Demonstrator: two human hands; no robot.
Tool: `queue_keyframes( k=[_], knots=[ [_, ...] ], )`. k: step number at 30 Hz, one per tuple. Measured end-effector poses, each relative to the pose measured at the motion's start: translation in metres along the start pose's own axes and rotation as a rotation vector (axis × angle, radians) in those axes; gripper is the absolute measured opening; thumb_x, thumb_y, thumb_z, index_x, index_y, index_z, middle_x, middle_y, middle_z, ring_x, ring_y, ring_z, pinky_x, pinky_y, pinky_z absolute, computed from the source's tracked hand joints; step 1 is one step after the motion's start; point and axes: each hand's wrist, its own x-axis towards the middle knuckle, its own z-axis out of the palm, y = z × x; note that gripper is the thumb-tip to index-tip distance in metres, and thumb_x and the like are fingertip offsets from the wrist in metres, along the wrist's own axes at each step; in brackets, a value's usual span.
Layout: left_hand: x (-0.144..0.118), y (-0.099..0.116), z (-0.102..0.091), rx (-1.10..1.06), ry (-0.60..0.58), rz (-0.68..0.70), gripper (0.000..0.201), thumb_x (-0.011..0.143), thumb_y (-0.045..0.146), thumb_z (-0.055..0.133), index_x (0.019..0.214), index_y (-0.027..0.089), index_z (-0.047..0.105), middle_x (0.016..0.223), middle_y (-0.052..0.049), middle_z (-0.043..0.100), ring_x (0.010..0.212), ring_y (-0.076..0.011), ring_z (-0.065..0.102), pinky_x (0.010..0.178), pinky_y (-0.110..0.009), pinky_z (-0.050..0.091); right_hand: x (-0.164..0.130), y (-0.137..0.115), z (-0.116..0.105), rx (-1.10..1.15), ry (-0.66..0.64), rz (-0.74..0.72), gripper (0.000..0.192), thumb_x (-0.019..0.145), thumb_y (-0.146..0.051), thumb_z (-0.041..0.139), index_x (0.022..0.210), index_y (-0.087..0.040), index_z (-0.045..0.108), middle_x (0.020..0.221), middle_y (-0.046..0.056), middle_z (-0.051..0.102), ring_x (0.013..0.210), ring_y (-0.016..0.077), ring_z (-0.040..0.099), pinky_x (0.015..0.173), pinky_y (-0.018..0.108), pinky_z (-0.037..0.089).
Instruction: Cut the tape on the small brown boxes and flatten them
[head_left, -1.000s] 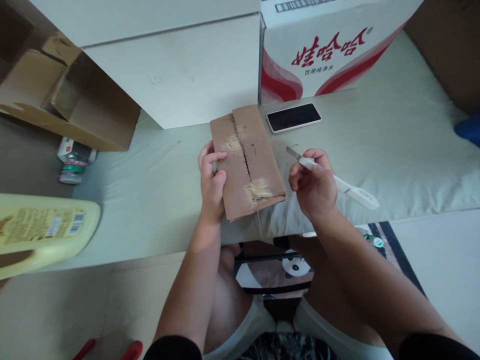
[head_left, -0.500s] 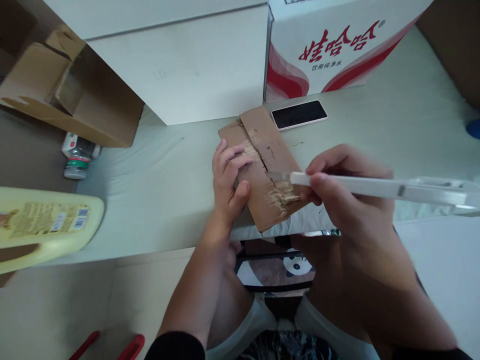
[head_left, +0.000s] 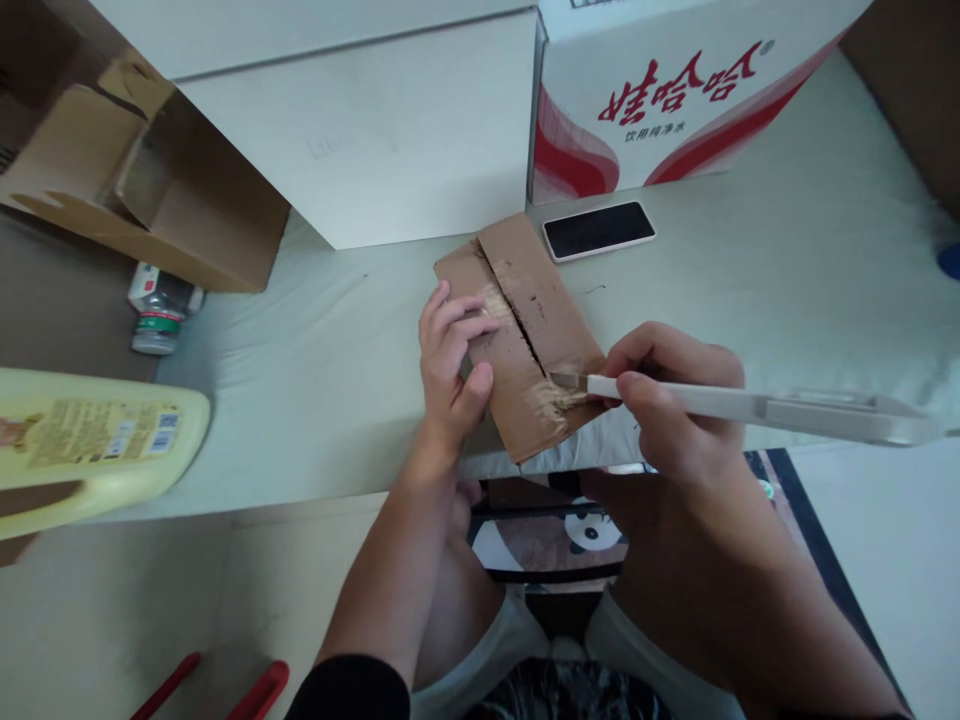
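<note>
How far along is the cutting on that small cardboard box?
The seam between the flaps of the cardboard box looks split along most of its length. In hand: the left hand presses the box down while the right hand holds a knife, its blade at the torn near end. The flaps are not yet lifted, so opening remains.

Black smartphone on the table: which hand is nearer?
Right. The right hand, gripping the white utility knife, sits just below the black smartphone; the left hand presses the small brown cardboard box, farther left.
</note>
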Motion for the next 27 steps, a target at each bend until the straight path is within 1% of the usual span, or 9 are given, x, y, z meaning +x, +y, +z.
queue_keyframes(
  k=[4, 6, 8, 12, 15, 18, 20, 24, 27],
  knots=[
    [0.000, -0.001, 0.000, 0.016, -0.012, -0.054, 0.056, 0.095, 0.076, 0.042, 0.108, 0.029, 0.070, 0.125, -0.008, 0.067, 0.147, -0.0370, 0.048, 0.133, -0.066, 0.021, -0.005, 0.011, 0.001, 0.200, 0.038, 0.020, 0.021, 0.098, -0.043, 0.063, 0.086, -0.027, 0.067, 0.061, 0.000, 0.062, 0.052, 0.0156, 0.055, 0.048, 0.032, 0.040],
    [0.000, 0.000, 0.000, 0.008, -0.009, -0.078, 0.059, 0.093, 0.079, 0.043, 0.108, 0.029, 0.070, 0.125, -0.008, 0.067, 0.149, -0.0378, 0.045, 0.133, -0.066, 0.019, -0.006, 0.012, 0.001, 0.295, 0.057, 0.025, 0.025, 0.098, -0.054, 0.065, 0.100, -0.029, 0.067, 0.061, -0.001, 0.064, 0.050, 0.0160, 0.058, 0.047, 0.031, 0.042],
    [0.000, 0.000, 0.000, -0.004, -0.003, -0.092, 0.060, 0.092, 0.080, 0.043, 0.108, 0.029, 0.070, 0.124, -0.008, 0.066, 0.150, -0.0382, 0.045, 0.134, -0.066, 0.017, -0.006, 0.010, -0.001, 0.278, 0.040, 0.041, 0.027, 0.096, -0.054, 0.070, 0.104, -0.029, 0.067, 0.064, -0.001, 0.068, 0.051, 0.0153, 0.060, 0.046, 0.030, 0.043],
    [-0.001, 0.001, 0.000, 0.002, -0.009, -0.062, 0.054, 0.095, 0.074, 0.042, 0.112, 0.031, 0.069, 0.126, -0.007, 0.066, 0.145, -0.0355, 0.049, 0.134, -0.063, 0.020, -0.003, -0.001, -0.007, 0.087, -0.066, 0.000, 0.018, 0.092, -0.042, 0.077, 0.094, -0.025, 0.072, 0.072, 0.000, 0.071, 0.054, 0.0127, 0.058, 0.047, 0.028, 0.041],
    [-0.001, 0.001, 0.001, 0.017, -0.012, -0.035, 0.052, 0.098, 0.071, 0.041, 0.114, 0.030, 0.069, 0.127, -0.007, 0.066, 0.144, -0.0346, 0.051, 0.133, -0.063, 0.023, -0.001, -0.006, -0.010, 0.033, -0.106, -0.098, 0.015, 0.094, -0.037, 0.070, 0.087, -0.024, 0.074, 0.073, 0.001, 0.070, 0.060, 0.0138, 0.059, 0.052, 0.029, 0.042],
    [-0.001, 0.001, 0.002, 0.003, -0.004, -0.017, 0.049, 0.099, 0.067, 0.042, 0.114, 0.030, 0.069, 0.127, -0.008, 0.066, 0.147, -0.0355, 0.049, 0.133, -0.066, 0.022, -0.002, -0.010, -0.011, 0.042, -0.045, -0.019, 0.013, 0.094, -0.028, 0.063, 0.085, -0.024, 0.069, 0.068, 0.000, 0.065, 0.058, 0.0139, 0.057, 0.052, 0.030, 0.041],
    [-0.001, 0.001, 0.002, -0.003, -0.003, -0.030, 0.050, 0.097, 0.069, 0.043, 0.113, 0.030, 0.069, 0.127, -0.007, 0.066, 0.147, -0.0361, 0.049, 0.133, -0.066, 0.021, -0.003, -0.013, -0.010, 0.009, -0.063, 0.056, 0.006, 0.088, -0.022, 0.064, 0.082, -0.024, 0.065, 0.065, -0.002, 0.061, 0.056, 0.0130, 0.052, 0.053, 0.030, 0.039],
    [0.000, 0.001, 0.002, 0.015, -0.006, -0.073, 0.057, 0.094, 0.077, 0.042, 0.110, 0.030, 0.071, 0.125, -0.007, 0.066, 0.146, -0.0371, 0.049, 0.134, -0.066, 0.018, -0.006, -0.021, -0.009, -0.039, -0.086, 0.044, 0.007, 0.085, -0.023, 0.062, 0.078, -0.023, 0.061, 0.065, -0.001, 0.059, 0.060, 0.0138, 0.050, 0.055, 0.031, 0.037],
    [0.000, 0.000, 0.002, 0.006, -0.013, -0.016, 0.051, 0.098, 0.070, 0.041, 0.115, 0.031, 0.068, 0.127, -0.007, 0.066, 0.146, -0.0352, 0.049, 0.134, -0.065, 0.019, -0.005, -0.022, -0.008, -0.063, -0.042, 0.046, 0.008, 0.085, -0.022, 0.058, 0.078, -0.024, 0.060, 0.066, 0.000, 0.058, 0.062, 0.0148, 0.051, 0.055, 0.032, 0.036]
  ],
)
